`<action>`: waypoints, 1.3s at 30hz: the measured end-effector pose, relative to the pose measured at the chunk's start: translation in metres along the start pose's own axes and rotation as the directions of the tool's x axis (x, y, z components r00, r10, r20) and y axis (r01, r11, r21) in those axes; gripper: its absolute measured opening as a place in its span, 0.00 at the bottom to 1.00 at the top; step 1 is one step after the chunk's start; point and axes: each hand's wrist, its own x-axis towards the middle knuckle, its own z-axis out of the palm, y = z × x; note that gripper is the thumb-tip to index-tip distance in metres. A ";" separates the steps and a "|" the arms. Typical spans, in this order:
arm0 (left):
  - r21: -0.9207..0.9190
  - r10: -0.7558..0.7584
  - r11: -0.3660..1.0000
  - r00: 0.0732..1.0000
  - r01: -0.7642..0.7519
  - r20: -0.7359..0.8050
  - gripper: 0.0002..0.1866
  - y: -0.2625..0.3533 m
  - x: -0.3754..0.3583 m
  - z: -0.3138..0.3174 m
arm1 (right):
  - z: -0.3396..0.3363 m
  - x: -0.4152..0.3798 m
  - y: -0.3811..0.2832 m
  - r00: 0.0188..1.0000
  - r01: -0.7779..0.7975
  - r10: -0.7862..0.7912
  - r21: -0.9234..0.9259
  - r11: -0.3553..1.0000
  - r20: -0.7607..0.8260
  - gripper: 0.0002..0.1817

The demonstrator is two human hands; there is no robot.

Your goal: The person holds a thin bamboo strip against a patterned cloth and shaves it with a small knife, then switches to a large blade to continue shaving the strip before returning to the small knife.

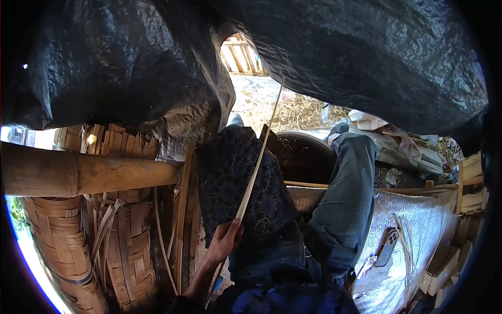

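My left hand (225, 238) is closed around a long, thin bamboo strip (256, 175), with the thumb lying along it. The strip slants up and away from the hand, over my left thigh, and its far tip reaches the bright gap. Its lower end runs down below the hand beside my body. A dark patterned cloth (230, 172) covers my left leg under the strip. My right leg, in blue-grey trousers (342, 209), is bent to the right. My right hand does not show.
A thick bamboo pole (89, 170) crosses at left above woven bamboo rolls (65, 240). Dark plastic sheeting (366, 57) hangs overhead. A phone (387, 247) and thin strips (405, 251) lie on a silvery sheet (423, 220) at right, near bamboo pieces (444, 264).
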 end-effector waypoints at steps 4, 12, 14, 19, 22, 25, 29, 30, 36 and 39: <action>-0.011 0.014 1.000 1.000 -0.014 0.007 0.21 -0.001 0.001 -0.001 | 0.006 -0.008 0.002 0.991 -0.068 0.089 0.204 0.977 -0.095 0.12; -0.117 0.022 0.993 0.999 -0.016 0.049 0.21 0.003 0.000 -0.002 | -0.066 0.025 -0.010 0.996 0.059 -0.084 0.465 0.883 0.032 0.12; -0.119 0.070 0.991 0.997 -0.068 0.015 0.20 0.001 0.005 0.002 | -0.093 0.025 -0.107 0.982 0.176 -0.184 0.136 0.975 0.049 0.13; -0.348 0.013 0.937 0.997 0.016 0.081 0.23 0.017 0.012 -0.001 | -0.087 0.027 -0.232 0.920 0.251 -0.350 0.422 0.871 0.176 0.26; -0.564 -0.016 0.820 0.990 0.094 0.141 0.24 0.012 0.017 -0.008 | -0.078 0.038 -0.259 0.842 0.228 -0.410 0.458 0.859 0.350 0.26; -0.661 0.000 0.740 0.983 0.122 0.182 0.23 0.013 0.021 -0.013 | -0.059 0.044 -0.293 0.692 -0.087 -0.436 0.666 0.741 0.575 0.22; -0.684 -0.025 0.714 0.982 0.149 0.189 0.16 0.019 0.021 -0.009 | -0.065 0.059 -0.319 0.589 0.143 -0.331 0.307 0.941 0.738 0.21; -0.695 -0.031 0.704 0.985 0.143 0.171 0.13 0.018 0.021 -0.008 | -0.058 0.060 -0.310 0.589 0.135 -0.320 0.301 0.944 0.742 0.21; -0.595 0.078 0.804 0.990 0.009 0.121 0.11 0.014 0.019 -0.004 | -0.053 0.048 -0.294 0.577 0.708 -0.677 0.134 0.693 0.457 0.27; -0.614 0.056 0.785 0.978 0.081 0.201 0.12 0.011 0.024 -0.011 | -0.046 0.051 -0.283 0.454 0.886 -0.863 -0.008 0.464 0.223 0.27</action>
